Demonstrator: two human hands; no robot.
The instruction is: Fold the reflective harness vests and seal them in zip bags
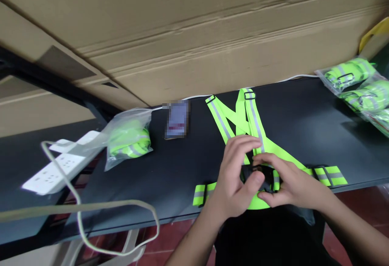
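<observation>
- Reflective harness [285, 152], bright green with grey bands, lies on the black table [182, 169]: shoulder straps run toward the back edge, waist band along the front edge
- Should handle light and limp, flat webbing that folds and twists easily; hardly fragile, perhaps a little slick on the grey bands
- Black buckle [267, 179] near the front edge looks like the stiff part, probably hard plastic; best taken by its sides, thumb against fingers, strap kept flat
- Black slider [249, 95] up by the back edge would make a second firm hold; pulling on loose webbing would likely just shift it
- Right hand [287, 185]: finger and thumb bent round the buckle's right end, one above, one below, gripping it beside a short loop of strap
- Left hand [238, 179]: fingers arched over the buckle's left part, clear gap between thumb tip and upper fingertips; lower fingers hidden, so I cannot tell whether they close on it
- Bagged harness [129, 140] toward the table's left end, well apart from both hands
</observation>
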